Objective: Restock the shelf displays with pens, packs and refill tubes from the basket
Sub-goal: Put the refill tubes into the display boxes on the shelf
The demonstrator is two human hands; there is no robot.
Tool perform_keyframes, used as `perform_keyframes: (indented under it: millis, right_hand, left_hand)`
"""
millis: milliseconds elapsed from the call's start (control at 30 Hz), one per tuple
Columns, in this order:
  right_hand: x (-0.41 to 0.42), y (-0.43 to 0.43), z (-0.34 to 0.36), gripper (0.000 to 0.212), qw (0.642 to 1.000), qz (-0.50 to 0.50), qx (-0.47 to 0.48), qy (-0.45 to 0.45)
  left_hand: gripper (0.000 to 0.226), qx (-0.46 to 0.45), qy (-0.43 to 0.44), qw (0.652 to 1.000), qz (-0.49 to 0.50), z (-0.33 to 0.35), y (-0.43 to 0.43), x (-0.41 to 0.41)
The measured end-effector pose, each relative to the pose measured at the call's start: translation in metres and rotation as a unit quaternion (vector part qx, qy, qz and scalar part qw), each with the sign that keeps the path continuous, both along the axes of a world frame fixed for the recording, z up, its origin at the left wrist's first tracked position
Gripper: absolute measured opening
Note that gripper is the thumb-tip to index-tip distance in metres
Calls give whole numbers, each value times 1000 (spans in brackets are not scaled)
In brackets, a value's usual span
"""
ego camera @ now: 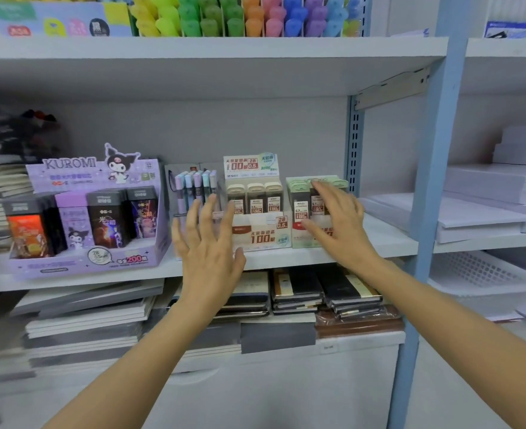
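- Far left, on the middle shelf, stacks of notebooks are blurred.
- Next to them stands a purple Kuromi display box. It holds upright lead-refill cases in orange, lilac and dark prints.
- Just right of it stands a clear pen box with pastel pens standing inside, caps up.
- The left hand is raised in front of the pen box. Its fingers are straight and spread, and it grips nothing. Whether the fingertips touch the box cannot be told.
- Beside the pen box is a white-and-beige refill display marked 2B 0.5. It carries a row of beige-capped refill tubes, and it touches the next display on its right.
- That next one is a pale green refill display with green-capped tubes, at the right end of the shelf.
- The right hand lies over the green display's front. Its fingers are straight and reach the tube caps, the thumb crosses the front wall, and nothing is clasped.
- Above, the top shelf holds rows of coloured highlighters, running from yellow through green, orange and pink to blue.
- Below, the lower shelf holds stacked dark notebooks.
- A blue shelf upright separates the next bay.
- In that bay, white paper stacks lie on the shelf, and a white perforated basket sits underneath. Its contents are not visible.
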State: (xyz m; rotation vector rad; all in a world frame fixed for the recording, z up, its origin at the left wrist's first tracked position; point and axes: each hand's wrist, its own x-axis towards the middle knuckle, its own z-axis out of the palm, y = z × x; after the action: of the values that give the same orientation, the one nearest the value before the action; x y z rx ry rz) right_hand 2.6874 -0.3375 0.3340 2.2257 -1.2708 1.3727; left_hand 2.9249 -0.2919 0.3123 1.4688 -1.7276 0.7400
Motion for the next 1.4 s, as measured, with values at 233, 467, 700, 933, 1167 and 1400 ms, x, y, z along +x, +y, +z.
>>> perform_keyframes:
  millis: [233,467,700,933,1167,1400]
  right_hand:
    - [83,8,6,59,990,64,-14,121]
    - [98,2,7,22,996,63,-2,57]
    - [103,7,8,15,998,56,2,39]
    - [103,10,5,13,998,57,6,26]
    - [104,8,9,44,997,76,12,28]
    - [146,10,15,32,997,65,15,43]
  left_hand:
    - [74,69,9,998,-3,-1,9,48]
    - [70,34,49,995,80,-10,22,90]
    - [28,39,87,995,23,-21,17,114]
    - [22,25,96,995,-34,-22,7,104]
    - [25,16,99,993,-68,-23,2,108]
    - [27,19,104,992,-70,-23,2,109]
